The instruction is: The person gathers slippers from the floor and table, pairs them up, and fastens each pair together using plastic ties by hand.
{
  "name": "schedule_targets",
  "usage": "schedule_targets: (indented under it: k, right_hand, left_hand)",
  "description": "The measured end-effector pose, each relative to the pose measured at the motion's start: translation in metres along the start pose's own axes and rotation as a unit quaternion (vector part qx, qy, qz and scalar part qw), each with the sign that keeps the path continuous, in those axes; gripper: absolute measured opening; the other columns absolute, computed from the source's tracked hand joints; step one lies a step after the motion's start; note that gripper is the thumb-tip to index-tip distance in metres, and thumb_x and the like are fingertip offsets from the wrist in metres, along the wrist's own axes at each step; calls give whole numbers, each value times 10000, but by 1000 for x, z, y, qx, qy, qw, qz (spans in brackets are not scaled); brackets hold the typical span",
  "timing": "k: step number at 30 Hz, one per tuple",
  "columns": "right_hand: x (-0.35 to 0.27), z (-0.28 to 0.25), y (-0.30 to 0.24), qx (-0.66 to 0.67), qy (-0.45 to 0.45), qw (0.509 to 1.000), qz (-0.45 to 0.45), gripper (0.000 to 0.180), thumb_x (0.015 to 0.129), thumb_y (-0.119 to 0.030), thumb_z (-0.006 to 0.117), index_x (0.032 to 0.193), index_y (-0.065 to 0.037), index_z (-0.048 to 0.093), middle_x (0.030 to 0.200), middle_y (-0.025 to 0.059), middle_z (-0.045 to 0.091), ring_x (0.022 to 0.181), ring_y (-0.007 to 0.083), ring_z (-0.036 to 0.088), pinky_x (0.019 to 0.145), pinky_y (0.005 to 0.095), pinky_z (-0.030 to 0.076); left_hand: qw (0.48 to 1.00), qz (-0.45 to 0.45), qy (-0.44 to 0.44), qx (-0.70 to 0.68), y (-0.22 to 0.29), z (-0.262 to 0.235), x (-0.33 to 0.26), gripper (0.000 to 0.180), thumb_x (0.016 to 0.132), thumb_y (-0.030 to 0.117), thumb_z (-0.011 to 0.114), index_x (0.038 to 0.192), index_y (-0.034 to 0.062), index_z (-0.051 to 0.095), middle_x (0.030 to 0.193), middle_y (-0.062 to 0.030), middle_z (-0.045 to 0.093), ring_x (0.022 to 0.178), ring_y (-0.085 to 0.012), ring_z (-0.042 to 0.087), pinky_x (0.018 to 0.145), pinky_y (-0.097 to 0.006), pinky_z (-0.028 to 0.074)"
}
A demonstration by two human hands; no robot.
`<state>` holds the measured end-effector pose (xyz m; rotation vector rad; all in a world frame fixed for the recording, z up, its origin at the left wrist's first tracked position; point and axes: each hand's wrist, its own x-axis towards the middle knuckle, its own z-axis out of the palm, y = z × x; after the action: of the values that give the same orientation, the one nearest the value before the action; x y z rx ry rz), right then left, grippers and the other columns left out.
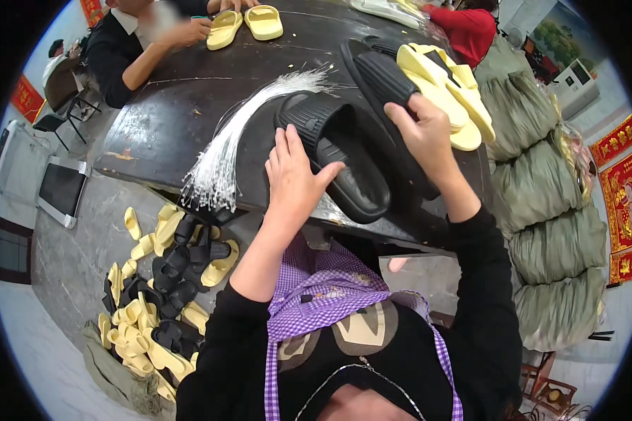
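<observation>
Two black slide sandals lie side by side before me on the dark table. On the nearer black slide [354, 172], my left hand [291, 172] rests against the ribbed strap, fingers straight and thumb spread over the sole's edge. My right hand [428, 133] grips the other black slide [383, 74] by the rim of its strap, thumb on the near side and fingers bent; its sole is partly behind the hand. Right beside that hand lie stacked pale yellow slides [463, 102]. Left of the nearer slide, a bundle of thin white plastic ties [239, 133] fans out.
Across the table [168, 105], a person handles yellow slides [263, 23]; another in a red sleeve [463, 31] sits far right. Yellow and black slides lie heaped on the floor [154, 302] at left. Grey-green sacks [548, 182] are piled along the right.
</observation>
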<state>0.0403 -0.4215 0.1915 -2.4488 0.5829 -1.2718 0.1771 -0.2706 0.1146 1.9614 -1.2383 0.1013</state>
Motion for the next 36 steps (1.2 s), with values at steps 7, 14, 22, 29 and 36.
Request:
schedule_targets:
  k: [7, 14, 22, 29, 36]
  right_hand:
    - [-32, 4, 16, 156, -20, 979, 127, 302, 766, -138, 645, 583, 24, 466, 528, 49, 470, 470, 138, 407, 463, 293, 345]
    - [-28, -22, 34, 508, -49, 785, 351, 156, 811, -147, 611, 787, 6, 596, 713, 36, 604, 590, 164, 548, 559, 283, 451]
    - [-47, -4, 40, 834, -31, 409, 369, 287, 881, -179, 501, 1076, 30, 527, 1031, 175, 589, 964, 294, 571, 884, 437, 455]
    - [-52, -1, 46, 848, -28, 351, 397, 307, 902, -210, 465, 1049, 49, 535, 1011, 192, 590, 939, 301, 578, 863, 445, 460]
    - [-50, -4, 43, 844, -18, 353, 403, 295, 896, -199, 480, 1043, 50, 539, 997, 190, 594, 934, 298, 580, 850, 439, 470]
  left_hand:
    - [998, -15, 34, 42, -9, 7, 6, 734, 746, 262, 641, 1260, -113, 276, 1198, -321, 417, 1088, -421, 427, 924, -445, 347]
    - [997, -29, 15, -71, -31, -4, 11, 592, 806, 198, 570, 1247, -111, 326, 1129, -331, 480, 963, -430, 540, 757, -427, 485]
    - [497, -129, -168, -841, -26, -14, -14, 563, 877, 259, 516, 1266, -102, 328, 1091, -350, 483, 874, -411, 592, 686, -392, 554]
    - [509, -154, -158, -832, -10, -13, -16, 589, 894, 308, 476, 1251, -131, 314, 1059, -370, 470, 843, -383, 602, 639, -365, 566]
    - [412, -220, -244, -850, -29, -9, -17, 689, 893, 422, 397, 1249, -156, 280, 1073, -336, 466, 900, -415, 570, 749, -401, 543]
